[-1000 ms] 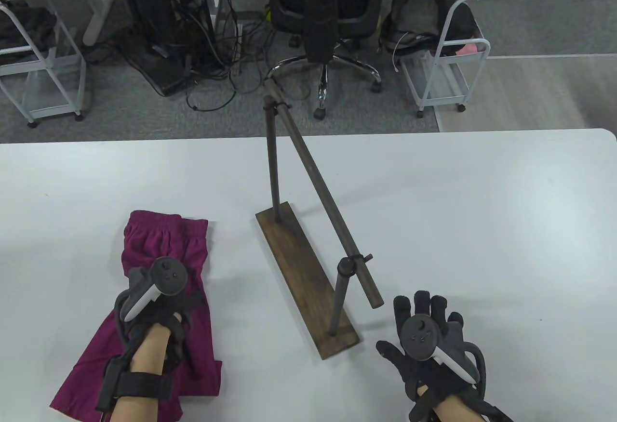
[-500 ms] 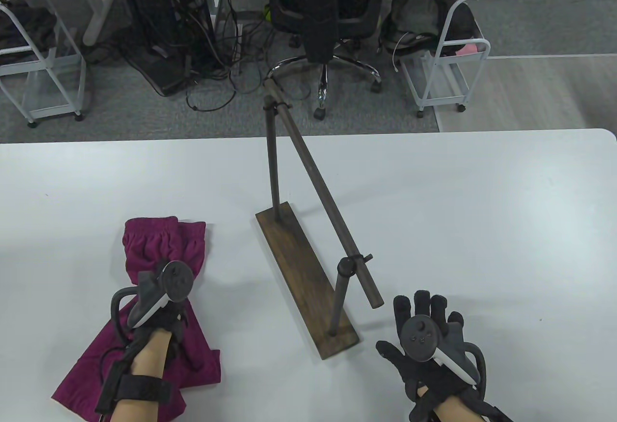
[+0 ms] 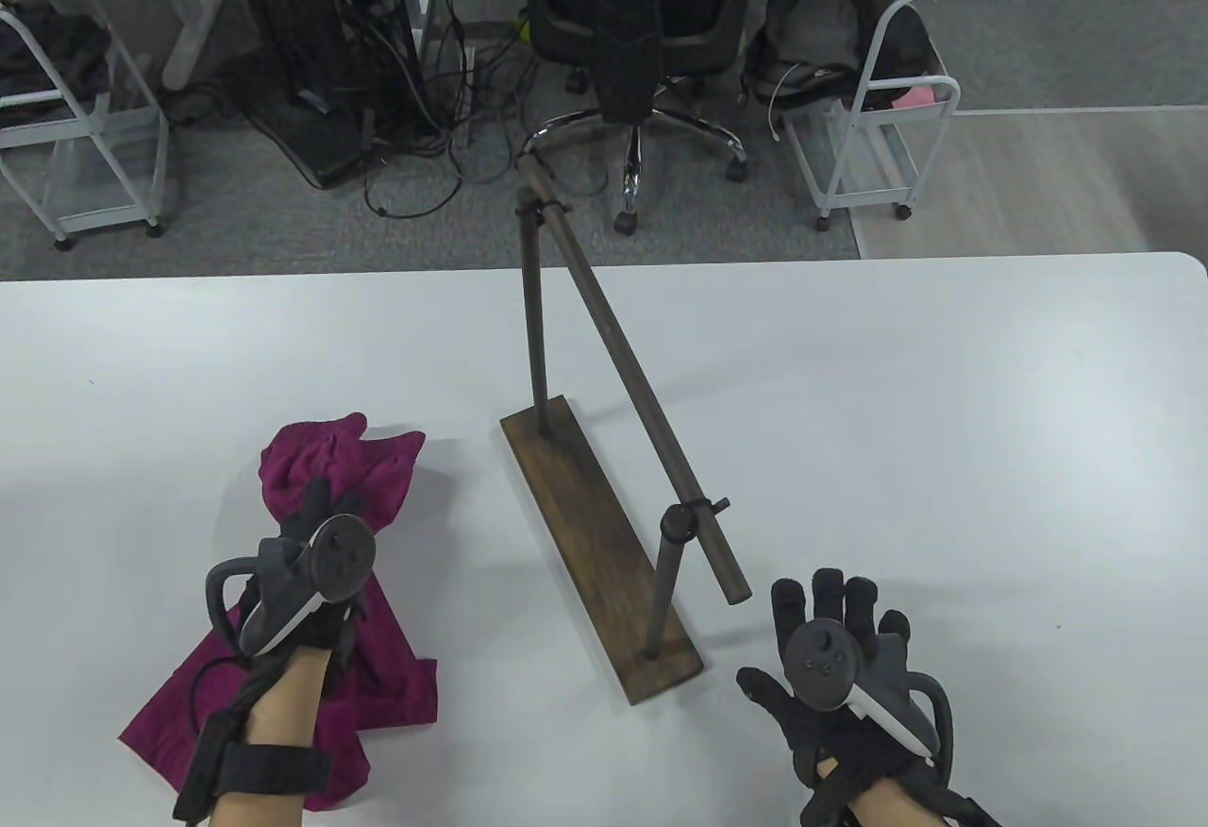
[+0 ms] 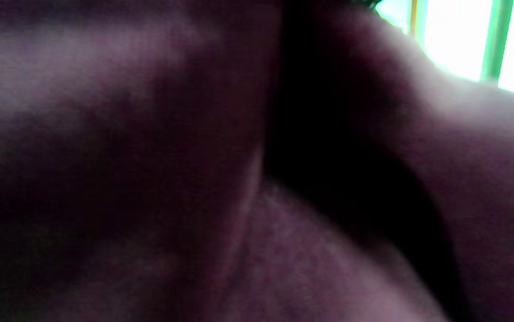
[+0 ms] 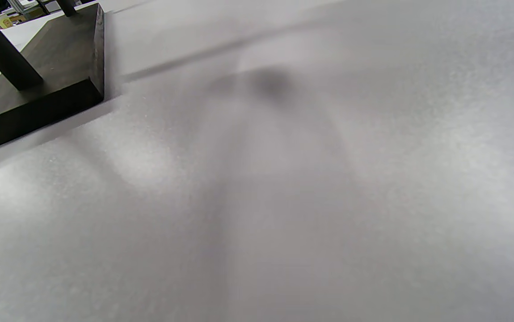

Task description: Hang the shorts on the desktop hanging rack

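Note:
The magenta shorts (image 3: 377,666) lie bunched at the table's front left, their waistband end (image 3: 330,454) raised and crumpled. My left hand (image 3: 307,525) grips the shorts at their middle, fingers closed into the cloth. The left wrist view is filled with dark, blurred purple fabric (image 4: 149,156). The wooden hanging rack (image 3: 604,525) stands at the table's centre, its long bar (image 3: 628,374) running from far to near on two posts. My right hand (image 3: 835,638) rests flat and empty on the table, fingers spread, just right of the rack's near end. The rack base also shows in the right wrist view (image 5: 38,89).
The white table (image 3: 944,412) stretches to the right and behind the rack. Beyond its far edge stand an office chair (image 3: 632,25), white wire carts (image 3: 868,109) and tangled cables (image 3: 396,109) on the floor.
My left hand has closed on the shorts and lifted them, bunching the waistband end up and to the right. The right hand has not moved.

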